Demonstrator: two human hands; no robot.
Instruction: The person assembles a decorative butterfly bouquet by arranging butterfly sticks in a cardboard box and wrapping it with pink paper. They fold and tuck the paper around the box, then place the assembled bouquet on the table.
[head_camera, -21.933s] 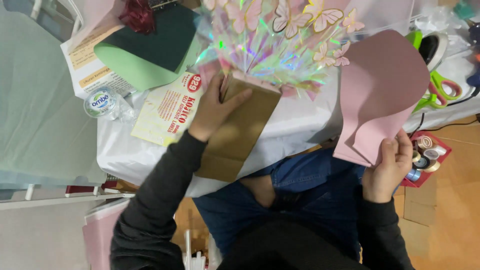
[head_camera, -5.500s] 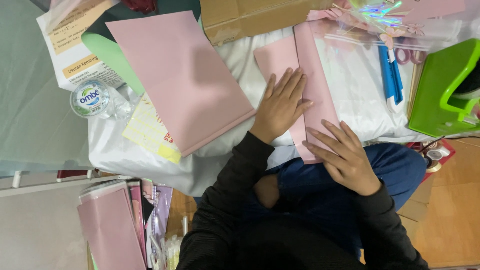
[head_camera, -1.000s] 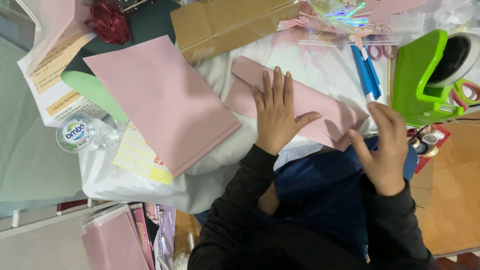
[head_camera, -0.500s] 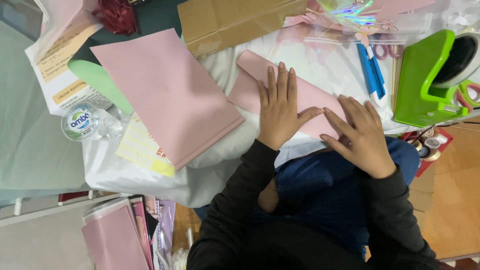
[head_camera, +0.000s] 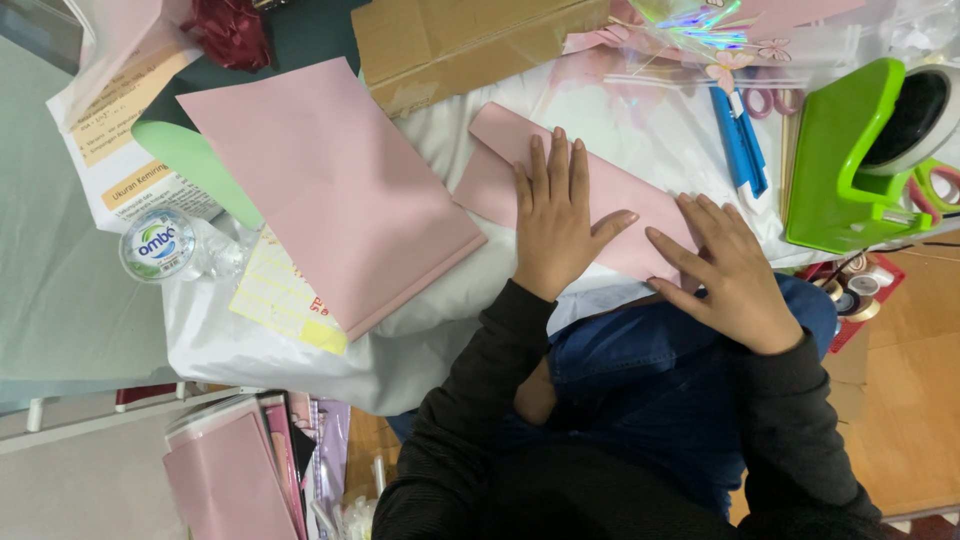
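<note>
A folded pink paper strip (head_camera: 500, 165) lies slanted on the white-covered table (head_camera: 440, 300). My left hand (head_camera: 556, 215) rests flat on its middle, fingers spread and pointing away from me. My right hand (head_camera: 722, 268) presses flat on the strip's near right end, at the table's edge above my lap. Neither hand grips anything; both palms lie on the paper. A larger pink sheet (head_camera: 325, 185) lies loose to the left of my left hand.
A green tape dispenser (head_camera: 850, 165) stands at the right, with a blue cutter (head_camera: 738, 140) beside it. Brown cardboard (head_camera: 450, 40) and iridescent film (head_camera: 700, 20) lie at the back. A plastic bottle (head_camera: 165, 245) and printed sheets are at the left. Pink papers (head_camera: 230, 480) are stacked below.
My right hand has slid down onto the strip's right end and flattened there. My left hand stays pressed on the middle of the strip.
</note>
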